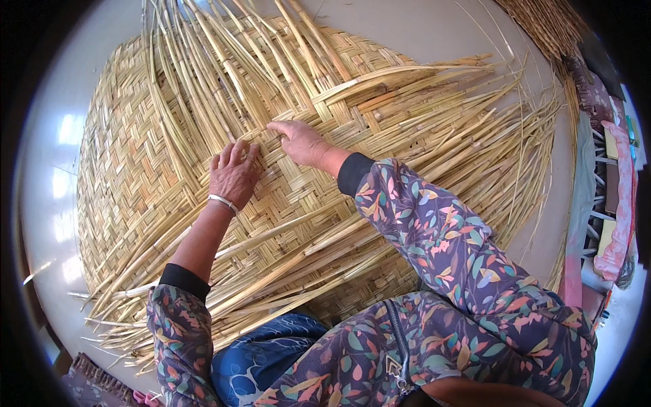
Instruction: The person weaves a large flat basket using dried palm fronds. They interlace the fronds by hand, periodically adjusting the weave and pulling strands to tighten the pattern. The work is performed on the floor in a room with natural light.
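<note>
A large woven reed mat [129, 136] lies on the floor in front of me, with a herringbone weave and long loose ends. My left hand [234, 175], with a white bangle at its wrist, rests on the weave. Its fingers are a little bent and apart, tips touching the strips. Just right of it, my right hand [304, 142] is closed, thumb and index finger at a reed strip [305, 119] that crosses the weave; its other fingertips are hidden. Unwoven reed strips [203, 68] fan away from both hands toward the far edge.
More loose reed strips [475, 136] spread to the right, and others [271, 271] lie across the near side by my knee. A bundle of brown stalks [546, 27] is at the far right. A rack [600, 203] with cloths stands at the right edge. The floor [434, 27] is smooth and pale.
</note>
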{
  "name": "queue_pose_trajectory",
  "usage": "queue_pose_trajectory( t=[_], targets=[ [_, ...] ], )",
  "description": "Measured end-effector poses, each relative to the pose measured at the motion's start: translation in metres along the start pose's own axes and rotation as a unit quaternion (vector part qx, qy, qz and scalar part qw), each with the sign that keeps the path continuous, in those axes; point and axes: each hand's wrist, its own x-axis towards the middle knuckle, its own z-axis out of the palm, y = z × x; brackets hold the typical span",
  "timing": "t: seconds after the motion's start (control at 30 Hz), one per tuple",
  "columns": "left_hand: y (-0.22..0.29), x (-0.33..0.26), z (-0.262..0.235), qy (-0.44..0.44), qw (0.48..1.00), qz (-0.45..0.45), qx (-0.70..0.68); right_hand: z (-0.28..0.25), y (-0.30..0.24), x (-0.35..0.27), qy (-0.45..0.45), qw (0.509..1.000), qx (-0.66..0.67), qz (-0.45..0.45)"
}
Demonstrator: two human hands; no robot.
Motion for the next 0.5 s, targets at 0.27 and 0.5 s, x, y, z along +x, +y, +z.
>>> queue_pose_trajectory(
  t=[0.27,0.5],
  targets=[
    [0.002,0.004,-0.012,-0.077,0.997,-0.02,0.002,-0.012,-0.018,-0.035,-0.05,0.994,-0.078,-0.056],
    [0.029,-0.049,0.003,0.0,0.97,0.022,-0.24,-0.07,-0.014,-0.137,-0.201,0.925,-0.317,-0.068]
  ],
)
